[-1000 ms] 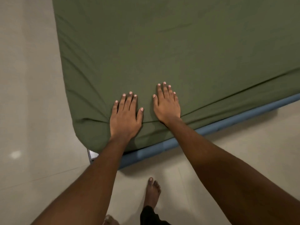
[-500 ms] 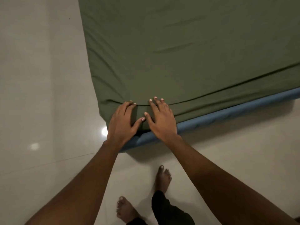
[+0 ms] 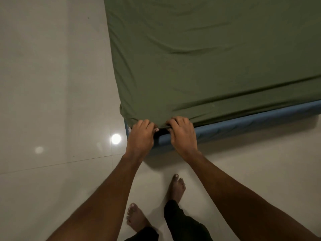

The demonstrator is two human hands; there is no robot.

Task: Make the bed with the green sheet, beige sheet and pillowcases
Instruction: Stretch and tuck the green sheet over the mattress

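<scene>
The green sheet (image 3: 208, 58) lies spread over the mattress, with a few shallow creases, and hangs over its near edge. At the near left corner my left hand (image 3: 140, 134) and my right hand (image 3: 182, 134) sit side by side, fingers curled round the sheet's hem. Below the hem the blue mattress side (image 3: 251, 119) shows along the near edge. No beige sheet or pillowcase is in view.
Pale glossy floor tiles (image 3: 52, 101) surround the bed on the left and in front, with light reflections on them. My bare feet (image 3: 175, 188) stand on the floor just in front of the bed corner.
My hands slid from flat on top of the sheet back over the mattress edge and curled round the hem. The view shifted left, so the bed corner sits further right.
</scene>
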